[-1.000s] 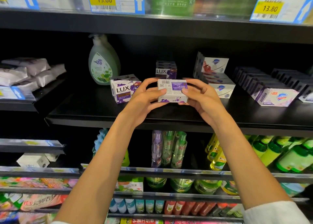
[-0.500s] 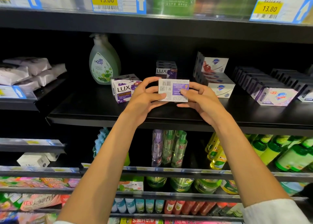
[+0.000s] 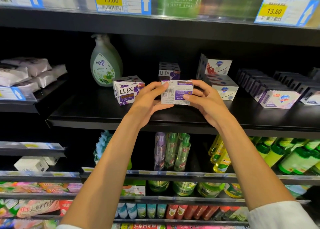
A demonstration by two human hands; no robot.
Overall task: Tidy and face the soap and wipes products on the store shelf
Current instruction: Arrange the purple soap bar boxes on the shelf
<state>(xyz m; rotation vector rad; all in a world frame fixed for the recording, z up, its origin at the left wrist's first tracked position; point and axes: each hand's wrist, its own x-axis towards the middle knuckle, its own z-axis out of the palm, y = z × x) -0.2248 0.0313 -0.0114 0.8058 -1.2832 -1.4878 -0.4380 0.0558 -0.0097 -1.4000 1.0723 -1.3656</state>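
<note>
Both hands hold one Lux soap box (image 3: 176, 92) just above the black shelf (image 3: 97, 114), barcode side toward the camera. The left hand (image 3: 149, 102) curls around its left end, thumb on top; the right hand (image 3: 206, 100) grips the right end, fingers (image 3: 187, 96) pressed on the face

Upper shelf edge carries two yellow price tags: one reading 15.00 (image 3: 110, 0), one reading 13.80 (image 3: 274, 11), each beside a blue arrow label. Below the soap shelf, clear spray bottles (image 3: 173, 152) with green and purple caps stand upright. To their right, yellow-green bottles (image 3: 285, 156) lean in rows. Lowest rows: small coloured tubes (image 3: 173, 211), details blurred.
</note>
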